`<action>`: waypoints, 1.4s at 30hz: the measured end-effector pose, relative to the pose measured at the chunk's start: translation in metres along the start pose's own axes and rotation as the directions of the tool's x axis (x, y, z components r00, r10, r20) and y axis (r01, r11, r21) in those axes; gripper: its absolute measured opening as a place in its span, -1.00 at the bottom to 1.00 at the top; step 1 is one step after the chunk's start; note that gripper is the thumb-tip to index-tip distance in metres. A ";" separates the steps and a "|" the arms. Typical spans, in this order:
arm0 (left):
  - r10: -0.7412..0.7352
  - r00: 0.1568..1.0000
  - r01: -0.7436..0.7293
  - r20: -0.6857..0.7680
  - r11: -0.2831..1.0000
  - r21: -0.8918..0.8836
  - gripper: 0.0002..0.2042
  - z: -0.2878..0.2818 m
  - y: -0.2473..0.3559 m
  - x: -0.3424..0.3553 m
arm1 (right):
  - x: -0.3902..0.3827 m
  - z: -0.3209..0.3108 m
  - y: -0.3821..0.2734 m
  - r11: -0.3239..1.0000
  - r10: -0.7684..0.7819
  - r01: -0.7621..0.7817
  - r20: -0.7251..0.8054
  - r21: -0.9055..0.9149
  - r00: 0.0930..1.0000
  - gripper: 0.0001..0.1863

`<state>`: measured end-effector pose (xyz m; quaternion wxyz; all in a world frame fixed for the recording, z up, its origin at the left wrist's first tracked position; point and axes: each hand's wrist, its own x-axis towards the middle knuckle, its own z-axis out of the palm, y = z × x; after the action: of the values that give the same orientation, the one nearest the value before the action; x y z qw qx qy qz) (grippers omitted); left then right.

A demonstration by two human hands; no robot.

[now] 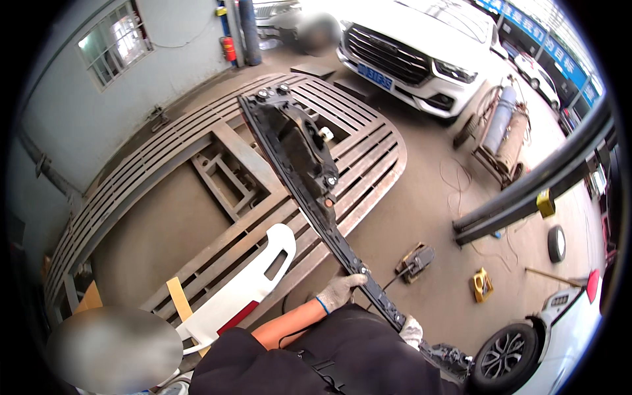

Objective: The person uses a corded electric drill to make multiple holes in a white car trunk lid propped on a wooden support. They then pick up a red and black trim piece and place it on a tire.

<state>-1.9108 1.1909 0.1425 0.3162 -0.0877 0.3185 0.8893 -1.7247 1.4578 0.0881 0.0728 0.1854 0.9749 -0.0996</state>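
A long black car crossbeam (306, 204) with bolts and brackets runs diagonally, its far end over a slatted metal platform (368, 148) and its near end by my body. My left hand (339, 291), in a pale knitted glove, is closed around the beam's edge near my waist. Farther along toward the near right, my right hand (411, 331), also gloved, grips the same beam; most of its fingers are hidden. Left of the beam, a white bumper piece (247, 289) with a slot and a red reflector lies at the platform's near edge.
A white car (401, 52) stands beyond the platform. At right are a gas cylinder cart (503, 128), a dark lift post (546, 178), a yellow tool (482, 285) and a jack-like device (415, 262). Another car's wheel (505, 359) is near right; a blurred person (115, 349) is near left.
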 end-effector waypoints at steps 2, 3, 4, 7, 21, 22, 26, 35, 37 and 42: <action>-0.007 1.000 0.007 0.002 1.000 -0.028 -0.64 -0.002 -0.002 0.002 | -0.013 0.009 0.008 0.999 -0.027 0.027 -0.014 -0.026 1.000 -0.34; 0.001 1.000 0.000 0.009 0.999 -0.037 -0.63 -0.004 -0.001 0.003 | -0.012 0.004 0.002 0.998 -0.041 0.040 -0.026 -0.037 0.999 -0.34; 0.009 1.000 -0.009 0.004 0.999 -0.040 -0.63 -0.006 -0.002 0.002 | -0.012 -0.002 -0.005 1.000 -0.003 0.003 0.005 -0.026 1.000 -0.33; 0.014 0.998 -0.010 0.058 0.998 -0.063 -0.63 -0.013 -0.004 0.005 | -0.020 0.000 -0.010 1.000 0.018 -0.019 -0.008 -0.007 1.000 -0.32; -0.002 0.998 0.007 0.064 0.997 -0.070 -0.63 -0.023 -0.006 0.004 | -0.030 -0.010 -0.027 0.995 0.103 -0.102 0.055 -0.013 0.993 -0.35; -0.001 0.998 0.005 0.061 0.997 -0.075 -0.63 -0.025 -0.007 0.004 | -0.030 -0.010 -0.027 0.996 0.091 -0.091 0.042 -0.006 0.995 -0.37; 0.001 0.998 0.003 0.059 0.997 -0.071 -0.64 -0.030 -0.006 0.004 | -0.027 -0.010 -0.028 0.997 0.080 -0.080 0.071 -0.003 0.994 -0.39; -0.029 0.999 0.032 0.045 0.997 -0.074 -0.65 -0.031 -0.003 0.003 | -0.036 -0.007 -0.031 0.998 0.058 -0.058 0.027 -0.007 0.998 -0.41; -0.040 0.998 0.044 0.050 0.995 -0.085 -0.65 -0.037 -0.007 0.006 | -0.036 -0.015 -0.039 0.997 0.075 -0.075 0.044 0.001 0.996 -0.41; -0.072 0.997 0.073 0.013 0.994 -0.087 -0.66 -0.039 -0.010 0.006 | -0.038 -0.005 -0.035 0.996 0.081 -0.082 0.037 0.019 0.996 -0.39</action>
<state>-1.9113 1.1755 0.1052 0.3455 -0.1084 0.2744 0.8908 -1.7032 1.4142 0.1058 0.0928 0.2240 0.9639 -0.1098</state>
